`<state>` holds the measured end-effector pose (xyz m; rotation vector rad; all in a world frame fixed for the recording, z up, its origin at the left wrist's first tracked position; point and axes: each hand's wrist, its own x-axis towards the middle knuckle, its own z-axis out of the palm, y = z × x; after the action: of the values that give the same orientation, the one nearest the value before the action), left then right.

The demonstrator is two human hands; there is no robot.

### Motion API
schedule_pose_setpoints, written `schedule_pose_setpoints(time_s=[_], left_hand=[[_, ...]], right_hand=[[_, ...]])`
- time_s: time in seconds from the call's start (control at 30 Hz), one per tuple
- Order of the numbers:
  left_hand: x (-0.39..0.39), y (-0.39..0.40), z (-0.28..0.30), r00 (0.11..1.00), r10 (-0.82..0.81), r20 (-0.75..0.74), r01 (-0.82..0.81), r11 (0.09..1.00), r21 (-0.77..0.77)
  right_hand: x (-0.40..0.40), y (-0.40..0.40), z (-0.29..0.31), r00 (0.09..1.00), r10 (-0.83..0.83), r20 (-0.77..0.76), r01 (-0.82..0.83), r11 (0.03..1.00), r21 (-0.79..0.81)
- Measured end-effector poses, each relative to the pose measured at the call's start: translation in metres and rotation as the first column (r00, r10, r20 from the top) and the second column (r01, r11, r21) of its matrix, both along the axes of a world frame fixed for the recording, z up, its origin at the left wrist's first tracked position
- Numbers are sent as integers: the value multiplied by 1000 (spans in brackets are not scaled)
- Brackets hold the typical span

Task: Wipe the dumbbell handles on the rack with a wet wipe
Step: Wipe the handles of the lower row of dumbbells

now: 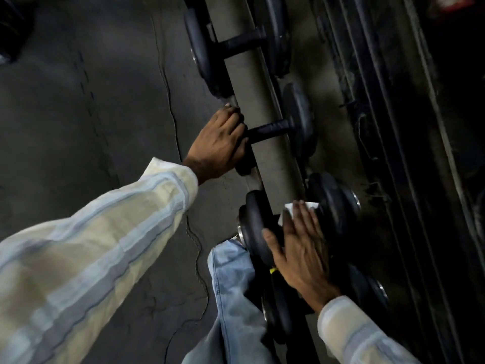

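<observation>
Looking down along the rack (pixel 265 143), you are seeing four dumbbells lying across its grey rails, two hands and one white wet wipe (pixel 309 206). Your left hand (pixel 223 143) is reaching out to the second dumbbell (pixel 278 128), its fingers curling over the near weight plate where the black handle meets it, so that plate is mostly hidden under the hand. Your right hand (pixel 301 245) is lying flat with fingers straight and close together, pressing the wipe down onto the handle of the third dumbbell (pixel 333 203); the wipe is showing only as a white edge poking out beyond the fingertips and at the side of the index finger, between the two black plates. That handle itself is being covered by the hand and the wipe. The farthest dumbbell (pixel 241 46) is sitting well apart from both hands, its handle bare. The nearest dumbbell (pixel 278 313) is lying just below your right wrist, partly behind a pale denim knee (pixel 233 282). Both forearms are wearing striped, light-coloured sleeves (pixel 91 253). Dark rubber floor (pixel 91 101) is spreading to the left of the rack. No brand, weight number or other writing is readable on any plate; the picture is too dim and blurred for that.
</observation>
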<state>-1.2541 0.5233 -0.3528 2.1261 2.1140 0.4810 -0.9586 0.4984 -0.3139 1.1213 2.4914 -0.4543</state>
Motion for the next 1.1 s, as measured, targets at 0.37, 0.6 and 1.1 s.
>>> schedule_pose_setpoints(time_s=[0.37, 0.6, 1.1], left_hand=[[0, 8, -12, 992, -5, 126, -3, 998, 66], [3, 7, -14, 989, 24, 147, -34, 997, 68], [-2, 9, -18, 989, 1, 150, -18, 994, 108]], right_hand=[[-24, 13, 5, 999, 53, -3, -52, 976, -211], [-47, 13, 14, 950, -313, 18, 284, 836, -469], [-51, -7, 30, 807, -588, -55, 383, 592, -709]])
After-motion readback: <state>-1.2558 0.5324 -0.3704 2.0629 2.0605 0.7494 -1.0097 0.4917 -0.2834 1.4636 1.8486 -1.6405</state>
